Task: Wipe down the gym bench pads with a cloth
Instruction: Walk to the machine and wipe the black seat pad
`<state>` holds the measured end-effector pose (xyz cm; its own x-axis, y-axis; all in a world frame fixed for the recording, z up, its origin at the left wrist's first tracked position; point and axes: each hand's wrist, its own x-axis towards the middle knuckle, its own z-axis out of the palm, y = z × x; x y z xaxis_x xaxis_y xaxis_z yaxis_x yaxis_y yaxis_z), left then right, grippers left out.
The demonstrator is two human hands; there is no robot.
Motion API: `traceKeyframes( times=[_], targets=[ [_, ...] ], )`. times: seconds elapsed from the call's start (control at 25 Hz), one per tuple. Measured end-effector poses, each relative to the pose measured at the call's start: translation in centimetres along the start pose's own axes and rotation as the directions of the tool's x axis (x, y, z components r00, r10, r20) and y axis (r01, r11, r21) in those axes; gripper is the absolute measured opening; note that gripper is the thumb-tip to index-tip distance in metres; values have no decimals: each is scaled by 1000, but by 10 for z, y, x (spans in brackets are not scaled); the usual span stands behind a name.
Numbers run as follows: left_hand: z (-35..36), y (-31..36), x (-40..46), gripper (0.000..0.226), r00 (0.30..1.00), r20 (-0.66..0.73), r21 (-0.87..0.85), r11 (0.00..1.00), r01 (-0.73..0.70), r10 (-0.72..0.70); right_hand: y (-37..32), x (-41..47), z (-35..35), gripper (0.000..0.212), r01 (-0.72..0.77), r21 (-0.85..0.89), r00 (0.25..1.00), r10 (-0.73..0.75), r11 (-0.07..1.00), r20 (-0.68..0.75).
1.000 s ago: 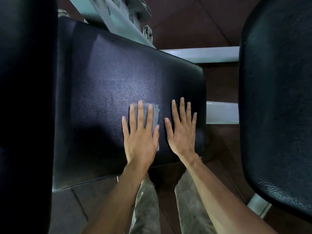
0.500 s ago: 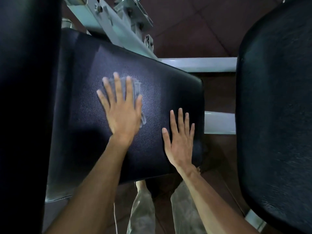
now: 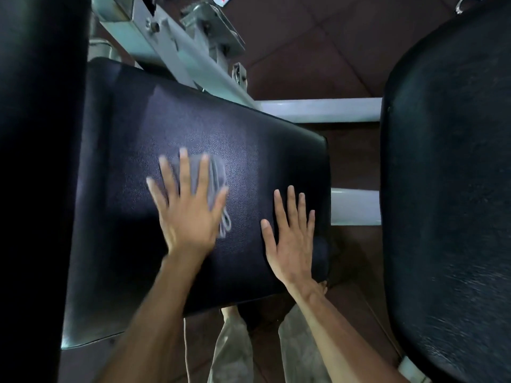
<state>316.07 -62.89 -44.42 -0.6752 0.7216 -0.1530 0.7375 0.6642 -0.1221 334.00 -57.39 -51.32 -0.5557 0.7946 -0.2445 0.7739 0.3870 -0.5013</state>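
A black textured bench pad [image 3: 226,125] lies across the middle of the view. My left hand [image 3: 190,214] presses flat on a folded grey cloth [image 3: 217,175] at the pad's centre, fingers spread and blurred by motion. The cloth shows past the fingertips and along the hand's right side. My right hand [image 3: 293,239] rests flat on the pad near its right end, fingers apart, holding nothing.
A second black pad [image 3: 448,189] fills the right side and a dark pad [image 3: 36,189] the left edge. Grey metal frame parts [image 3: 193,64] and white bars [image 3: 318,109] run behind the middle pad. Brown floor tiles [image 3: 304,45] and my trouser legs [image 3: 232,352] show below.
My left hand swept the cloth up and to the left across the pad, then came back a little toward me. The right hand stayed planted near the pad's right end.
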Motion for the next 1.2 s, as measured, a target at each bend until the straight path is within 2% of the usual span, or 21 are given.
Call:
traceKeyframes(
  times=[0.12, 0.24, 0.32, 0.4, 0.52, 0.6, 0.72, 0.8, 0.88, 1.0, 1.12, 1.2],
  targets=[
    [-6, 16, 79, 70, 998, -16, -26, 998, -56, 55, 0, 1, 1, 61, 8, -2, 1000, -8, 1000, -12],
    [1, 37, 81, 72, 991, 12, -22, 991, -130, 130, -1, 1, 0, 61, 18, 27, 1000, -17, 999, -12],
    [8, 50, 46, 69, 977, 27, -68, 976, -207, 209, 2, -3, -5, 60, 15, 193, 1000, -11, 981, -22],
    [16, 61, -1, 65, 973, 28, -134, 966, -222, 228, 11, -12, -12, 59, -33, 429, 995, 71, 903, -74],
    [22, 68, -59, 62, 954, 52, -143, 947, -287, 296, 21, -28, -25, 58, -78, 558, 979, 168, 826, -111],
    [15, 50, -56, 63, 962, 40, -154, 953, -260, 269, 11, -28, -29, 58, -39, 542, 985, 125, 839, -122],
    [1, 9, -22, 60, 997, -9, -153, 986, -71, 71, -28, -13, -22, 59, -12, 447, 994, 57, 895, -88],
    [1, -5, -11, 61, 1000, -9, -158, 987, 22, -24, -56, -8, -6, 63, -44, 300, 997, 61, 953, -45],
    [6, 0, -13, 60, 999, -17, -130, 990, 47, -49, -69, -13, 10, 66, -56, 141, 995, 66, 988, -70],
    [6, 4, -16, 61, 999, -11, -113, 993, 46, -48, -54, -28, 17, 66, -42, 66, 998, 46, 997, -49],
    [7, 1, -13, 63, 998, -12, -103, 993, 56, -58, -20, -21, 3, 66, -169, 89, 985, 172, 982, -21],
    [9, 3, -14, 65, 998, -20, -99, 994, 55, -58, -4, 18, -8, 64, -285, 110, 951, 295, 952, -93]
  ],
)
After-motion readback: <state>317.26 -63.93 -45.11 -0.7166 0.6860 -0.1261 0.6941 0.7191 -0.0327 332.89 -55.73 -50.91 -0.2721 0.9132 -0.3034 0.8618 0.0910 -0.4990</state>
